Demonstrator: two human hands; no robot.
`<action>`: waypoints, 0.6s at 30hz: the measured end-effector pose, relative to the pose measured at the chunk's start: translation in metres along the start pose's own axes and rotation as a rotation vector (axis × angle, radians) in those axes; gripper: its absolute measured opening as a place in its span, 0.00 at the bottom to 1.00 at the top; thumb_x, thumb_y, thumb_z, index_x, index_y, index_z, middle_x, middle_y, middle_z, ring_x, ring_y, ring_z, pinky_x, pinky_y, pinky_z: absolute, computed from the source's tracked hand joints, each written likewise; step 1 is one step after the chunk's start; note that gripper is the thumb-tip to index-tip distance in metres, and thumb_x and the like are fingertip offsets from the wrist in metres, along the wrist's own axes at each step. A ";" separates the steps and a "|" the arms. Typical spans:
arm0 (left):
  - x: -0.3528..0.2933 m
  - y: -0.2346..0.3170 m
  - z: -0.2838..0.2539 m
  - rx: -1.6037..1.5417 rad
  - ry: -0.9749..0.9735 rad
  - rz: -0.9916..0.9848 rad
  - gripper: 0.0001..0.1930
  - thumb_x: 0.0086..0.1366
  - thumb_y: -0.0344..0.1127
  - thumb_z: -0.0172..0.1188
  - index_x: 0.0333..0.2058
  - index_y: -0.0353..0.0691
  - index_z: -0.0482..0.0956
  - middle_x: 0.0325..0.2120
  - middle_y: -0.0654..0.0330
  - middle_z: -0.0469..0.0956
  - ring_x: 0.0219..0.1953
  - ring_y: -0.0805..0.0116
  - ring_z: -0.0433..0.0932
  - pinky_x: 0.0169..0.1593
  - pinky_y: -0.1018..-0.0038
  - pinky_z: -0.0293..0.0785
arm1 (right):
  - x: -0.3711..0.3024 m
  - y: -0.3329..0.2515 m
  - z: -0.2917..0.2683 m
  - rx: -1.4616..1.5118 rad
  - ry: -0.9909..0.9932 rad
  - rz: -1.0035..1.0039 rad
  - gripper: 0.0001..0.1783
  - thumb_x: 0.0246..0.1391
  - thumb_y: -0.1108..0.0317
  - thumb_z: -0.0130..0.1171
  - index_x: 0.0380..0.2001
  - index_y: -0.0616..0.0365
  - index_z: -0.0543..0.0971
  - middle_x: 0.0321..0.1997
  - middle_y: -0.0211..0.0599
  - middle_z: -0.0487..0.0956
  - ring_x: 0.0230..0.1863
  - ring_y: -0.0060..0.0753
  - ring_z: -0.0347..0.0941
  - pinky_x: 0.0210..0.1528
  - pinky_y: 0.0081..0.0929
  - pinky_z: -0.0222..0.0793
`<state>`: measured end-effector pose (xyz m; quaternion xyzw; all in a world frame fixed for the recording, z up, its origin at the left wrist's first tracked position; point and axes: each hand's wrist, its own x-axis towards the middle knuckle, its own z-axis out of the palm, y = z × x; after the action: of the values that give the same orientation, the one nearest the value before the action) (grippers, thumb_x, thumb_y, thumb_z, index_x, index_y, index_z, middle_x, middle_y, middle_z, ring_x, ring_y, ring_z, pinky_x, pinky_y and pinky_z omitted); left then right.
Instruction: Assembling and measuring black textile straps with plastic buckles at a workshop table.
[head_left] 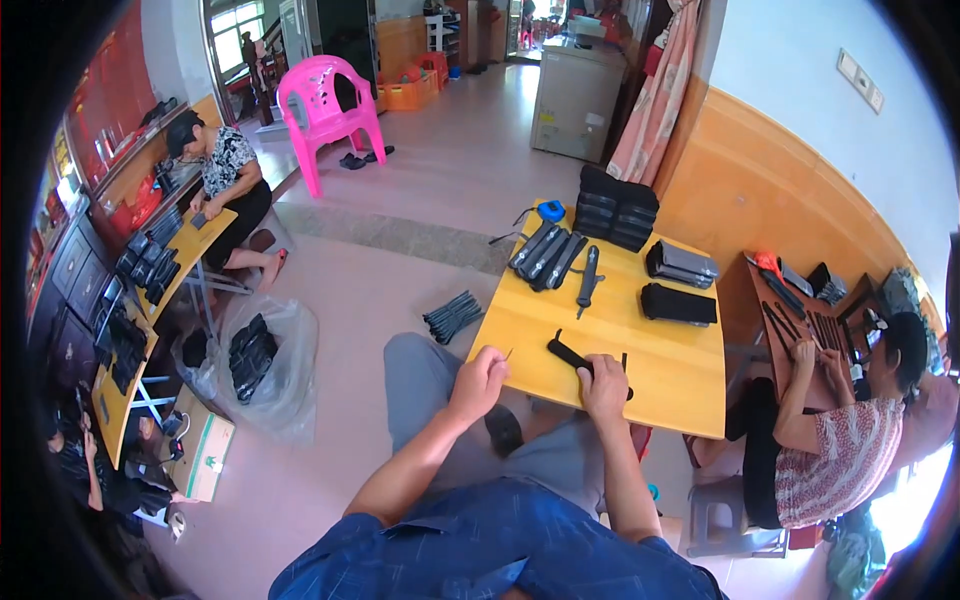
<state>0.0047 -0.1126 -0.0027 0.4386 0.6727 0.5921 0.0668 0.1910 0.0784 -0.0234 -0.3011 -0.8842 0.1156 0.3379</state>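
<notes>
My left hand (480,381) is raised just off the near left edge of the yellow table, its fingers pinched together. A thin, short tip pokes out from them, too small to name. At the table's near edge my right hand (604,386) grips a black strap (569,349) lying on the tabletop; one end sticks out to the left of the fingers, and a dark bit shows on their right. Beyond it lies a single dark strap with a buckle-like end (590,277). Several dark grey bundled straps (547,255) sit at the far left of the table.
On the yellow table (640,375) stand a black stack (615,208), two dark bundles (681,265) and a blue tape measure (550,210). A dark bundle (453,316) lies on the floor, near a plastic bag (300,345). Other people work at side tables left and right.
</notes>
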 end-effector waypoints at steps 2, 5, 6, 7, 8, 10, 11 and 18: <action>-0.019 0.000 0.001 -0.089 -0.057 -0.086 0.05 0.73 0.28 0.54 0.36 0.35 0.74 0.23 0.58 0.79 0.27 0.69 0.81 0.32 0.71 0.76 | 0.000 0.000 -0.002 -0.001 -0.012 -0.004 0.13 0.54 0.66 0.69 0.42 0.55 0.80 0.40 0.45 0.80 0.44 0.54 0.77 0.48 0.48 0.73; -0.035 -0.003 0.001 -0.126 -0.123 -0.154 0.05 0.73 0.28 0.54 0.35 0.35 0.74 0.22 0.62 0.78 0.25 0.76 0.78 0.30 0.74 0.74 | -0.002 0.000 -0.003 0.043 -0.080 -0.012 0.14 0.51 0.70 0.70 0.40 0.56 0.77 0.38 0.45 0.81 0.44 0.55 0.78 0.48 0.48 0.73; -0.038 -0.005 0.002 -0.076 -0.131 -0.128 0.06 0.74 0.28 0.54 0.35 0.36 0.74 0.22 0.63 0.77 0.25 0.78 0.77 0.29 0.75 0.73 | 0.002 -0.001 -0.003 0.038 -0.098 -0.011 0.14 0.51 0.71 0.69 0.40 0.55 0.77 0.37 0.46 0.81 0.43 0.55 0.78 0.47 0.49 0.73; -0.038 -0.009 0.003 -0.047 -0.109 -0.150 0.07 0.72 0.33 0.56 0.36 0.35 0.76 0.22 0.51 0.78 0.25 0.58 0.81 0.31 0.65 0.75 | 0.003 0.000 0.001 0.055 -0.085 -0.023 0.14 0.51 0.71 0.69 0.40 0.55 0.76 0.36 0.46 0.81 0.42 0.56 0.78 0.46 0.49 0.73; -0.036 -0.004 0.002 0.007 -0.099 -0.108 0.07 0.71 0.34 0.57 0.36 0.36 0.76 0.22 0.49 0.78 0.26 0.56 0.82 0.31 0.64 0.73 | 0.006 -0.002 0.000 0.039 -0.088 -0.029 0.14 0.51 0.71 0.69 0.39 0.55 0.76 0.36 0.46 0.80 0.42 0.56 0.78 0.45 0.49 0.73; -0.029 0.005 -0.004 0.033 -0.106 -0.117 0.07 0.71 0.34 0.57 0.36 0.36 0.75 0.22 0.49 0.78 0.25 0.54 0.82 0.29 0.63 0.73 | 0.011 -0.009 -0.003 0.055 -0.099 -0.040 0.14 0.50 0.72 0.69 0.39 0.54 0.76 0.36 0.45 0.80 0.40 0.56 0.78 0.44 0.50 0.73; -0.025 0.010 -0.006 0.070 -0.099 -0.107 0.06 0.70 0.32 0.57 0.35 0.36 0.75 0.22 0.49 0.78 0.25 0.53 0.82 0.29 0.62 0.73 | 0.013 -0.013 -0.005 0.066 -0.098 -0.051 0.14 0.50 0.71 0.70 0.39 0.54 0.77 0.36 0.45 0.80 0.40 0.55 0.78 0.44 0.49 0.73; -0.002 0.008 0.001 0.177 -0.151 -0.050 0.03 0.68 0.29 0.56 0.36 0.37 0.73 0.25 0.49 0.80 0.29 0.45 0.82 0.32 0.59 0.75 | 0.015 -0.016 -0.010 0.104 -0.114 -0.022 0.16 0.53 0.64 0.70 0.43 0.58 0.82 0.37 0.46 0.82 0.42 0.54 0.79 0.47 0.46 0.74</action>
<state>0.0100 -0.1139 0.0028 0.4691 0.7262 0.4938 0.0932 0.1813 0.0751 -0.0017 -0.2663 -0.8981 0.1748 0.3033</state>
